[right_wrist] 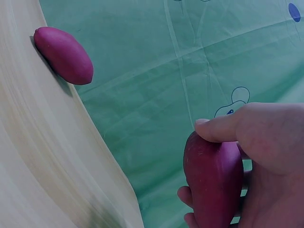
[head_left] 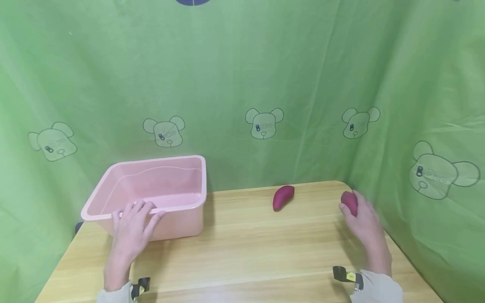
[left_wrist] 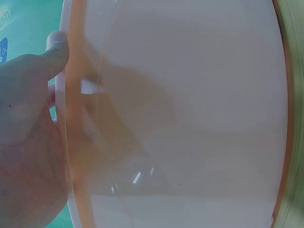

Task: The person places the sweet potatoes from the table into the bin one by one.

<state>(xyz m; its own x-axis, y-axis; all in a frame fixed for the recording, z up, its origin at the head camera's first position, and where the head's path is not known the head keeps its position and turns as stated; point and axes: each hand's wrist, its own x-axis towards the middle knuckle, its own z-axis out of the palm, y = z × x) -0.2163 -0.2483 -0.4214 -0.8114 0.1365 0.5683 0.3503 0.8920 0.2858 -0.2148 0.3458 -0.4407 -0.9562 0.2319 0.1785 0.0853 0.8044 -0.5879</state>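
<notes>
A pink plastic tub (head_left: 178, 223) stands at the left of the wooden table. My left hand (head_left: 130, 229) grips its near rim, fingers hooked over the edge. The left wrist view shows the thumb (left_wrist: 58, 47) on that rim, above the tub's smooth side wall (left_wrist: 199, 118). At the table's right edge my right hand (head_left: 361, 219) holds a purple sweet potato (right_wrist: 213, 175), thumb on one side and fingertips round the other. A second sweet potato (head_left: 283, 198) lies near the back edge, to the left of the right hand.
Behind the wooden table (head_left: 242, 261) and along its right side hangs a green curtain (head_left: 227, 84) printed with bear heads. It comes down close to the back edge and to the right hand. The visible floor of the tub is bare.
</notes>
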